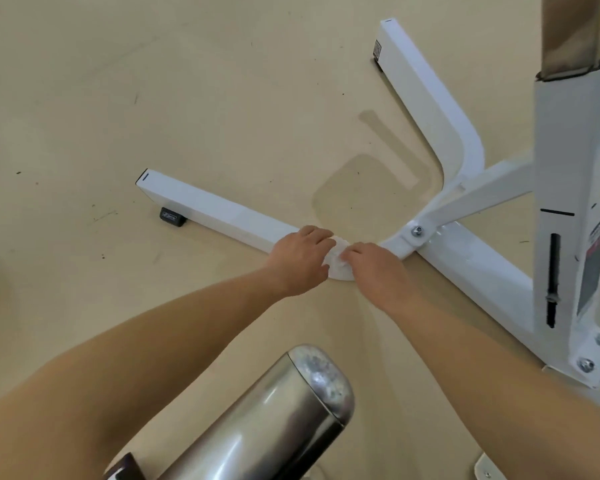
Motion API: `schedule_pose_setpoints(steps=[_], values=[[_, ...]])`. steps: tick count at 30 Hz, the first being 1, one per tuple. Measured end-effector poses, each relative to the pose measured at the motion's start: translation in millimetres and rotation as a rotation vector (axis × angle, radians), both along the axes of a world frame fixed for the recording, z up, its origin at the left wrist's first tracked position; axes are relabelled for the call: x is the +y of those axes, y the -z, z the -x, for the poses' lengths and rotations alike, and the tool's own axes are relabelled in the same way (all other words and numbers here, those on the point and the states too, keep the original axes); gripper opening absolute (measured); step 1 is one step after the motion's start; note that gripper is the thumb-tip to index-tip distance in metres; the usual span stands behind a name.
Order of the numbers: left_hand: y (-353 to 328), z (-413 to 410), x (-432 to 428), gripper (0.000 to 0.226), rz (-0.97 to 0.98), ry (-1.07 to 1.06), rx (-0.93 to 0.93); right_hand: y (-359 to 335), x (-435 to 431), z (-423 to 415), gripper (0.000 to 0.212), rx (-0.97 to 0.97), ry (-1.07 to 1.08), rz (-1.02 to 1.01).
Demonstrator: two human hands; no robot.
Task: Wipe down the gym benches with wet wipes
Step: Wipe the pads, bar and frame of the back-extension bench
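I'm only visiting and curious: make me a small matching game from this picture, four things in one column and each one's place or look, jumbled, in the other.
Things:
1. wet wipe
2. rubber foot
3. chrome tube
4. bolt

Descriptions:
a. black, under the end of the white bar
b. silver, at the joint just right of the hands
c. pinched between the left hand and right hand
d. shiny, lowest in view

Pairs: 1-c, 2-a, 3-d, 4-b
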State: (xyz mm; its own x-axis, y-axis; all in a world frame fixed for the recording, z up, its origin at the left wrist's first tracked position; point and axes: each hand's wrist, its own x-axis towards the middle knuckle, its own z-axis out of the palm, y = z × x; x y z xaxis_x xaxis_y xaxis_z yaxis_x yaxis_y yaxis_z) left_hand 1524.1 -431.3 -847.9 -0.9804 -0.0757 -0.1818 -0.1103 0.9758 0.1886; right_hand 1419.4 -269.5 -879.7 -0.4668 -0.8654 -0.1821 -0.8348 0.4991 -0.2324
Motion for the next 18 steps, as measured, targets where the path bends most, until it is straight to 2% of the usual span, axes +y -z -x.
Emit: schedule_pose_setpoints(steps=[3, 6, 8, 13, 18], values=[[15.7, -6.6, 0.1, 0.06, 0.054, 0.142, -0.101, 9.8, 11.9, -8.2, 0.045, 0.007, -0.012, 0.058], [31.9, -22.2, -3.7, 0.072, 0.135, 0.149, -0.205, 13.9, 18.2, -9.2, 0.068, -0.014, -0.078, -0.112], [36.6, -27.8, -12.1, 0.075, 0.145, 0.081, -0.207, 12.5, 7.8, -10.0, 0.076, 0.005, -0.123, -0.198], [36.6, -43.1, -36.4, 0.076, 0.142, -0.054, -0.204, 4.9, -42.9, -19.3, 0.085, 0.05, -0.229, -0.292], [38.8, -66.2, -33.6, 0.071, 0.081, -0.06, -0.188, 0.2, -30.0, -22.3, 0.086, 0.107, -0.291, -0.361]])
